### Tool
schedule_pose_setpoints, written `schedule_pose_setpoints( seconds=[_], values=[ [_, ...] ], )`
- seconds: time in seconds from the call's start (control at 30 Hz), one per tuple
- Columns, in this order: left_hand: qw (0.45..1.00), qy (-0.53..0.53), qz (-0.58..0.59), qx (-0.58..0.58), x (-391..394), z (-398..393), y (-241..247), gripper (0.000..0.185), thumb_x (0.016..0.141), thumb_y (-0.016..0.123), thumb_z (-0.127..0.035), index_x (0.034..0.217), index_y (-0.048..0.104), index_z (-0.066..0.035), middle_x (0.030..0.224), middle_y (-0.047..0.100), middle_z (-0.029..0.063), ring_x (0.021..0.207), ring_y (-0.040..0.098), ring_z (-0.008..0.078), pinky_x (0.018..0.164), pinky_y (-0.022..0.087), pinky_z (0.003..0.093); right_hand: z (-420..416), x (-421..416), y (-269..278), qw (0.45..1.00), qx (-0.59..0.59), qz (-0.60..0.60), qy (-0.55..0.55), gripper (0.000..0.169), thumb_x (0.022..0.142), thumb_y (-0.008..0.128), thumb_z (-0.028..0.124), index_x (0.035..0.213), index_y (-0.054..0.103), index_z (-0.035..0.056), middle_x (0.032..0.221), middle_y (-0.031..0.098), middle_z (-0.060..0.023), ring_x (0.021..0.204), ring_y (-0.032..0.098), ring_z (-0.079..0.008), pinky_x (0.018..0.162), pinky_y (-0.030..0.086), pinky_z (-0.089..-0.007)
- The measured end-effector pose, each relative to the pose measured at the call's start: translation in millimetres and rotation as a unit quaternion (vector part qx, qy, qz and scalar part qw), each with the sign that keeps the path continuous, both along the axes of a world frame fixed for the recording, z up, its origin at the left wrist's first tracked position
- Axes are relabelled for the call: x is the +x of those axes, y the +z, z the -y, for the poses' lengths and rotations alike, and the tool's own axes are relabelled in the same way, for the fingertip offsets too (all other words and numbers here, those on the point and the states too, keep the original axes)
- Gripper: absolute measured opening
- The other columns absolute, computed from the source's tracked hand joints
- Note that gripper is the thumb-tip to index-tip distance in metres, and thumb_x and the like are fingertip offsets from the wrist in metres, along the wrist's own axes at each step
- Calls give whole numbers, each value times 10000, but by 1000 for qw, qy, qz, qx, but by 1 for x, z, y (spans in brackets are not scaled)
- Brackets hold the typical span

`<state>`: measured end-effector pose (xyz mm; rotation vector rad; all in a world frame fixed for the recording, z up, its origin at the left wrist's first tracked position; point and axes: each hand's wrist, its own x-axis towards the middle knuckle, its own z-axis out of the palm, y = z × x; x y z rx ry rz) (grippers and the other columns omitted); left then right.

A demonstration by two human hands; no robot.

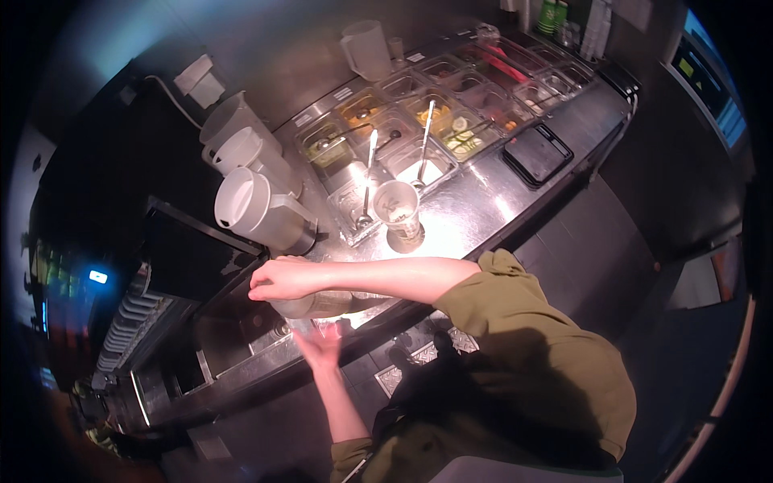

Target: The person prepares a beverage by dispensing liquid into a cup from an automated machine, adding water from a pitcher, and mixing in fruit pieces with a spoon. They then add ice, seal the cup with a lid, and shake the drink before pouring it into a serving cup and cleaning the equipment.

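My right hand [284,279] reaches across to the left, its fingers curled over the upper end of a translucent plastic container [323,303]. The hand and forearm hide part of this container. My left hand [321,345] is blurred just below it, beside something clear at the counter's edge. Whether the fingers hold that clear thing, I cannot tell. Beyond my right forearm, a clear plastic cup [397,208] with printing stands upright on the steel counter [462,220]. Neither hand touches the cup.
Three plastic pitchers [256,202] stand at the left, another jug [367,51] at the back. Several ingredient tubs [465,136] fill the counter; two long-handled ladles [427,136] stick up. A black scale [537,155] sits near the front edge. A sink [232,329] lies left.
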<state>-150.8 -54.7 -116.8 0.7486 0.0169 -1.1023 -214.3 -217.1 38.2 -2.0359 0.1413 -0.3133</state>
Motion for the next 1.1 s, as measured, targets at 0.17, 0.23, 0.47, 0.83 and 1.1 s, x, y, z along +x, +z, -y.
schedule_pose_setpoints(
  seconds=[0.17,0.23,0.47,0.83,1.1],
  values=[
    [893,24,-364,-262,16,8,-92,757,770,502,-580,1306,282,-93,1257,379,130,1146,393,277,985,337,396,-53,-44,-14,996,-27,-58,60,780,720,602,492,1321,324,79,1360,231,-241,1273,232,-363,995,300,-388],
    [980,22,-138,-139,22,2,-89,721,770,473,-606,1230,384,-58,1163,466,144,1047,479,287,890,418,398,-67,-94,-25,995,1,-98,32,902,688,660,453,1374,190,104,1395,44,-281,1301,118,-409,1030,238,-409],
    [950,34,114,-288,-4,-53,157,736,729,528,-598,1202,433,-42,1083,524,171,933,545,296,815,469,391,-136,-115,-81,893,-141,408,125,879,649,751,339,1345,235,184,1388,3,-278,1218,225,-513,908,371,-521],
    [919,139,290,-228,102,-159,235,579,811,472,-515,1104,467,-16,976,552,130,809,576,224,716,489,356,-253,-13,-34,830,-64,531,159,923,663,694,352,1357,169,43,1400,41,-251,1276,150,-427,1017,219,-474],
    [879,177,306,-320,74,-237,254,563,825,439,-513,1149,464,-53,999,567,126,817,591,231,711,515,350,-312,14,-16,816,-20,544,196,893,646,691,343,1351,216,66,1405,52,-249,1290,141,-416,1024,220,-440]
  ],
)
